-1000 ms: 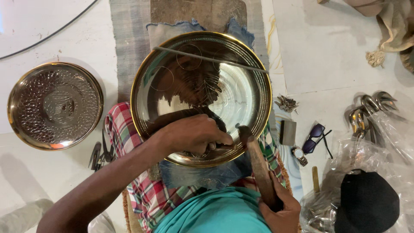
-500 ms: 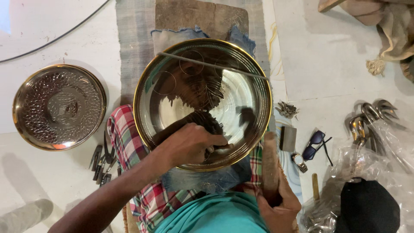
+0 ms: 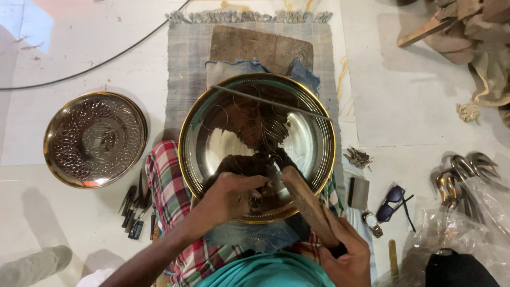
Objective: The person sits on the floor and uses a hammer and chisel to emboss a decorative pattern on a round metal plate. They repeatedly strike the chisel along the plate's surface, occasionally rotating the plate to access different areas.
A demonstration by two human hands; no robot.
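Two brass plates in view. One large polished plate (image 3: 313, 133) sits at frame centre on a blue cloth (image 3: 234, 69) over a wooden board (image 3: 255, 45), all on a striped grey mat (image 3: 186, 79). One hammered plate (image 3: 95, 139) lies at left on the white floor (image 3: 79, 53), well apart from the first.

Two hands, both the person's own. Left hand (image 3: 228, 199) at lower centre, fingers pinched shut around one small metal punch (image 3: 256, 201), tip down on the near inside of the large plate. Right hand (image 3: 345, 252) at lower right, closed around the handle end of one wooden mallet (image 3: 305, 204); the mallet head lies tilted over the plate rim, just beside the punch, contact unclear. One thin rod-like line (image 3: 265, 101) crosses the upper part of the large plate; reflection or real rod, cannot tell.

Red checked cloth (image 3: 167, 180) under the left forearm, teal shirt (image 3: 271, 273) at bottom edge. One cluster of dark small tools (image 3: 135, 207) on the floor lower left; exact count unclear. One black cable (image 3: 106, 58) runs across upper left.

Right of the plate: one small metal scrap piece (image 3: 358, 158), one flat grey block (image 3: 358, 192), one wristwatch (image 3: 373, 223), one pair of sunglasses (image 3: 393, 202). Far right: a bunch of curved metal pieces (image 3: 467, 170) by a clear plastic bag (image 3: 478, 223), one dark cap (image 3: 457, 271) at bottom right. Wood offcuts (image 3: 451, 21) upper right.
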